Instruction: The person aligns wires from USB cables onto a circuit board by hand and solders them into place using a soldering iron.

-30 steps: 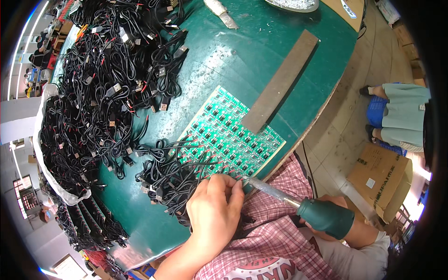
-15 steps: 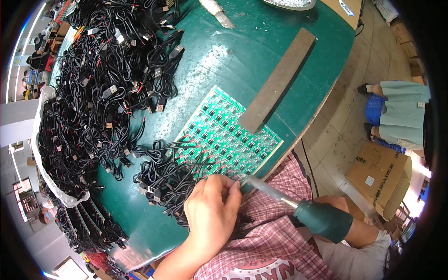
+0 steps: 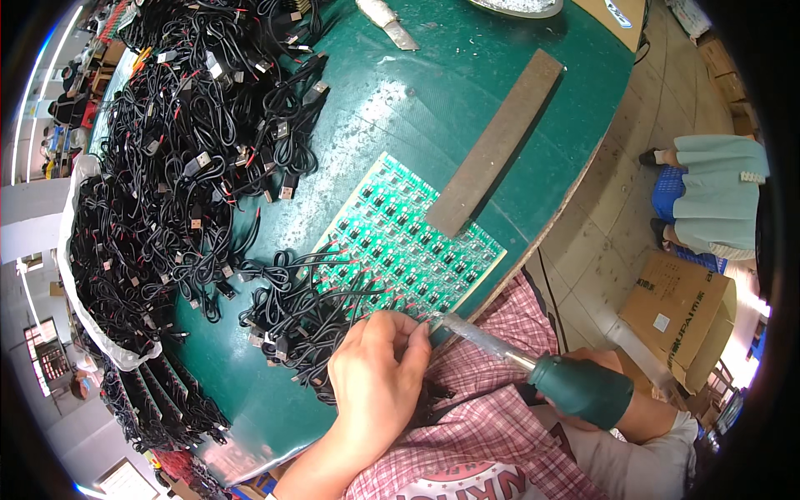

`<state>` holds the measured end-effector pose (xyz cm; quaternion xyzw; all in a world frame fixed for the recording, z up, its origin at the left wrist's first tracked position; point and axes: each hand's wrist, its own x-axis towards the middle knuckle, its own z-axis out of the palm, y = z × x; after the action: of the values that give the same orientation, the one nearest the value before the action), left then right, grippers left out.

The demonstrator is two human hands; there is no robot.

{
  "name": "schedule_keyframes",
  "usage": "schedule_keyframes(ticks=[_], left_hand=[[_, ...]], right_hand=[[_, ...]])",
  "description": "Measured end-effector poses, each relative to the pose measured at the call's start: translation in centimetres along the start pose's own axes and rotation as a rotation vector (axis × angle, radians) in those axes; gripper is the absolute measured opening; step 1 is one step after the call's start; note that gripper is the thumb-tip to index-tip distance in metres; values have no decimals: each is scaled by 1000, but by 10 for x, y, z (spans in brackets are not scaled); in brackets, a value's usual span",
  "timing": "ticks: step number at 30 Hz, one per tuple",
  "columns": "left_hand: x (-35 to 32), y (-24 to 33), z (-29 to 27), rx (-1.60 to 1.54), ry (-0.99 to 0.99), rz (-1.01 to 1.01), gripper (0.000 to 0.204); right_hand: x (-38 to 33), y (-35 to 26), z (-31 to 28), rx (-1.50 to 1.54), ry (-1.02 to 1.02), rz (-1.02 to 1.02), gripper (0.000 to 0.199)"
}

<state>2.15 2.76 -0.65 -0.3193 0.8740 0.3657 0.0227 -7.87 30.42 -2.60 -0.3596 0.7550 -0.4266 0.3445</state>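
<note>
my left hand (image 3: 377, 385) pinching wire ends at near edge of green board (image 3: 410, 243) | right hand (image 3: 602, 398) clenched on soldering iron (image 3: 533, 364) | iron axis runs right-to-left, tip just right of my left fingertips

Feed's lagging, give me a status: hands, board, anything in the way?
Left hand pinching thin wires at green circuit board near edge. Right hand gripping soldering iron, tip at board. Black cable bundle crowding left side.
</note>
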Motion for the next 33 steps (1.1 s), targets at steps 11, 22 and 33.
schedule_keyframes(ticks=[11, 22, 33], left_hand=[[4, 1, -4, -76, -84, -81, 12], [4, 4, -1, 11, -33, -31, 14], [3, 1, -1, -9, -34, -45, 14]], right_hand=[[-10, 1, -3, -125, -105, 11, 11], [-11, 12, -5, 12, -123, -70, 47], [-15, 8, -2, -34, -72, 102, 11]])
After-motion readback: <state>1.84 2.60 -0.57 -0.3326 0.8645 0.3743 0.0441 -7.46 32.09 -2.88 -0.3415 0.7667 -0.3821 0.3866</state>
